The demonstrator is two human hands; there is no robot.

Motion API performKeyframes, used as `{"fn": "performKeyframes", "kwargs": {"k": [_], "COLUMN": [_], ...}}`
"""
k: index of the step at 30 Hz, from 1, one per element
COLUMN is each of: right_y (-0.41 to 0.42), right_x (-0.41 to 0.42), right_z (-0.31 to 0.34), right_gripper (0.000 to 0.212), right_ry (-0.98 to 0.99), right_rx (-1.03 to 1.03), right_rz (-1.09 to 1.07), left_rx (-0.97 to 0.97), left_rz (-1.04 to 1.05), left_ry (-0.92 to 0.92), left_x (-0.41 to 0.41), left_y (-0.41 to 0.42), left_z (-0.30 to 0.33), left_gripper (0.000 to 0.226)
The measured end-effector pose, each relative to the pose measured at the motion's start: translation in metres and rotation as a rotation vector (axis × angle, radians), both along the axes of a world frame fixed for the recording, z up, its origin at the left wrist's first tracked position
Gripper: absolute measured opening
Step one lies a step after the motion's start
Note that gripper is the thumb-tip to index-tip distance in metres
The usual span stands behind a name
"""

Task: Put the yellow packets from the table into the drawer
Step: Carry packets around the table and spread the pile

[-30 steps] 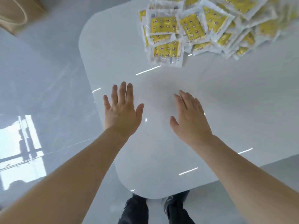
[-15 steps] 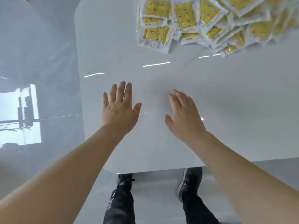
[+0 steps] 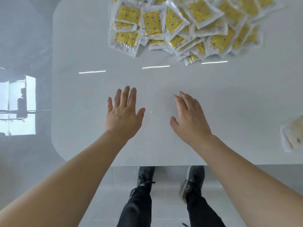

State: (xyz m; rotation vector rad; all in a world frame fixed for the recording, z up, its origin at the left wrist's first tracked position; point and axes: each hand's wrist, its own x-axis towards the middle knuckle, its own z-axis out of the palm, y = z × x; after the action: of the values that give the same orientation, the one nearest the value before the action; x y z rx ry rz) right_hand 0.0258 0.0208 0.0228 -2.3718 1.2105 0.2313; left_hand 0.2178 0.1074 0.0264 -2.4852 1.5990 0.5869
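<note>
A heap of several yellow packets (image 3: pixel 180 27) in clear wrappers lies at the far side of the white table (image 3: pixel 229 99). My left hand (image 3: pixel 123 112) hovers palm down over the table's middle, fingers spread, holding nothing. My right hand (image 3: pixel 190 117) is beside it to the right, also flat and empty. Both hands are well short of the heap. No drawer is in view.
A pale packet (image 3: pixel 292 136) lies alone at the table's right edge. The table's rounded left corner and near edge border a glossy grey floor (image 3: pixel 24 161). My legs and dark shoes (image 3: pixel 194 181) stand just beyond the near edge.
The view has shifted so the table's near edge and my feet show more fully. The heap sits nearer the centre top. Both hands stay flat and empty.
</note>
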Motion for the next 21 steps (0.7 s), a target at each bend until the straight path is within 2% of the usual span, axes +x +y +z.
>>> {"fn": "performKeyframes", "kwargs": {"k": [13,21], "right_y": [-0.077,-0.111], "right_x": [-0.144,-0.189], "right_z": [-0.016,-0.018], "right_gripper": [0.062,0.060], "right_ry": [0.007,-0.004], "right_rx": [0.012,-0.005], "right_rz": [0.078,0.110], "left_rx": [0.023,0.019], "left_rz": [0.106,0.124], "left_ry": [0.003,0.050], "left_x": [-0.141,-0.197], "left_y": [-0.058,-0.086], "left_z": [-0.008,-0.010], "left_gripper": [0.069,0.067]}}
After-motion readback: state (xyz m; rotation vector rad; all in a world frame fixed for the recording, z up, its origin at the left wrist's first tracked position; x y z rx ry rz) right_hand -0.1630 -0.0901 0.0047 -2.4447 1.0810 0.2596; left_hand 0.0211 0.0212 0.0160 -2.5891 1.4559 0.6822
